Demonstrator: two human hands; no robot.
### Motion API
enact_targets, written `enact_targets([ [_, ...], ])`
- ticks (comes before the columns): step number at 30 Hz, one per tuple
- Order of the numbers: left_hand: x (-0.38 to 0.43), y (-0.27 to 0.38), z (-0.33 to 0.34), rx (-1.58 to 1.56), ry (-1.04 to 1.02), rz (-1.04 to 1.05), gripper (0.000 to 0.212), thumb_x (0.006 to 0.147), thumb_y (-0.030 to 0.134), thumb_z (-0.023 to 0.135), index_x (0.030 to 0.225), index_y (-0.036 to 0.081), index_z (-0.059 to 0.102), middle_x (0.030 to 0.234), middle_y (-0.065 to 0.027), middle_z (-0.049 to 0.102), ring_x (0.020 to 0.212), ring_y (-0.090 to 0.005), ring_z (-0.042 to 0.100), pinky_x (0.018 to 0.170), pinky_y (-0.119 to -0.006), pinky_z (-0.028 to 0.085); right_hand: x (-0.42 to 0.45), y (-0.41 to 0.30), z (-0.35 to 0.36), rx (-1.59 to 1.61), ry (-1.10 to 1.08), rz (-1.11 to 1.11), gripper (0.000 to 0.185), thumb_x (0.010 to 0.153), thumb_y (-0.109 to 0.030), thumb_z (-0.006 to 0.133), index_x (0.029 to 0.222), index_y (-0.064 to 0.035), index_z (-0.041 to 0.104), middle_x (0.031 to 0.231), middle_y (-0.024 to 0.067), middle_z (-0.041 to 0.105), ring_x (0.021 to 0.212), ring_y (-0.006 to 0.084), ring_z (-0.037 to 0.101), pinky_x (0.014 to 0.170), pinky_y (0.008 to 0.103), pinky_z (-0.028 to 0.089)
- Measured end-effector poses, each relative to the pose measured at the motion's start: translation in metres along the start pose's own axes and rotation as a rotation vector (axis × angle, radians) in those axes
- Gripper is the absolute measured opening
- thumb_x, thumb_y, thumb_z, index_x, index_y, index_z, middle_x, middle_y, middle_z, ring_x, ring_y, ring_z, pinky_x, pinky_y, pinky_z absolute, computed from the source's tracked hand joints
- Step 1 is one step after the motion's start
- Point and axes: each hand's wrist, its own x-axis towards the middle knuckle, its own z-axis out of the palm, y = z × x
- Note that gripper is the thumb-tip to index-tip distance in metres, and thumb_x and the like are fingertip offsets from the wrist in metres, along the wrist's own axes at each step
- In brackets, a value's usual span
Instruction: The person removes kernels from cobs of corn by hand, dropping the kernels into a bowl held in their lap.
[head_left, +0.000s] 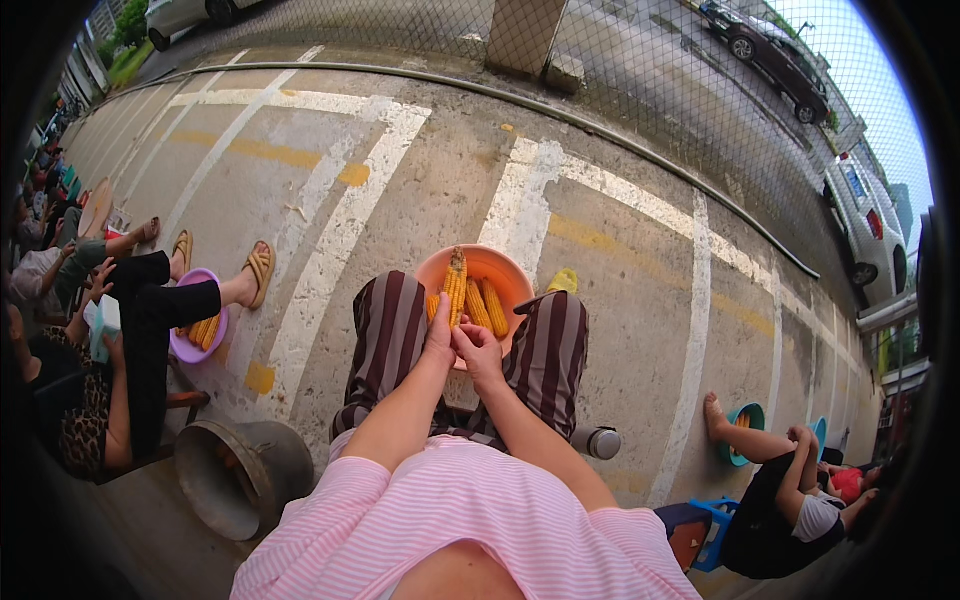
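An orange plastic basin (512, 264) stands on the concrete between my knees, with several yellow corn cobs (493, 307) lying in it. Over its near part, my left hand (442, 336) grips an upright ear of corn (455, 279) whose upper end looks brownish and partly bare of kernels. My right hand (480, 349) is at the lower end of the same ear, thumb and fingertips pinched against it. Whether loose kernels lie under the hands is hidden.
To the left a seated person holds a tissue box (105, 328) beside a purple basin (196, 279) of corn; a metal bucket (277, 472) lies tipped nearby. A steel flask (598, 442) is by my right thigh. Further right sit people with a teal basin (756, 420). A chain-link fence crosses ahead.
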Motion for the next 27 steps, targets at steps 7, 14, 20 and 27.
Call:
enact_targets([
  [7,0.0,-0.002,0.0,0.035,0.057,0.027,0.042,0.084,0.054,0.058,0.094,0.013,0.056,0.073,-0.0001,0.053,0.062,-0.0111,0.052,0.054,-0.026,0.046,-0.004,-0.006,-0.003,0.037,-0.004,0.019,0.026,0.083,-0.017,0.07,0.098,0.0024,0.063,0.088,0.0067,0.066,0.073,0.012,0.063,0.069,0.023,0.053],
  [14,0.005,-0.003,-0.01,0.083,-0.004,0.061,0.041,0.084,0.052,0.059,0.094,0.012,0.056,0.073,-0.0013,0.054,0.062,-0.012,0.053,0.054,-0.026,0.046,-0.006,-0.008,-0.004,0.031,0.0,0.088,0.025,0.082,-0.018,0.07,0.098,0.0022,0.065,0.085,0.005,0.066,0.068,0.0113,0.063,0.065,0.0218,0.053],
  [20,0.003,0.0,-0.007,-0.015,-0.09,0.031,0.037,0.086,0.045,0.059,0.098,0.01,0.057,0.082,-0.0023,0.06,0.069,-0.0134,0.058,0.059,-0.027,0.049,-0.002,-0.016,0.001,0.198,0.089,0.185,0.024,0.085,-0.022,0.068,0.094,-0.0008,0.064,0.08,0.0024,0.064,0.063,0.0094,0.06,0.059,0.0209,0.052],
  [27,-0.015,0.0,0.013,-0.033,-0.164,-0.041,0.031,0.084,0.036,0.063,0.102,0.01,0.061,0.088,-0.0021,0.064,0.072,-0.0133,0.061,0.059,-0.026,0.049,0.002,-0.026,-0.003,0.337,0.137,0.22,0.022,0.084,-0.028,0.068,0.091,-0.0083,0.061,0.073,-0.0035,0.056,0.061,0.0054,0.053,0.054,0.0198,0.046],
])
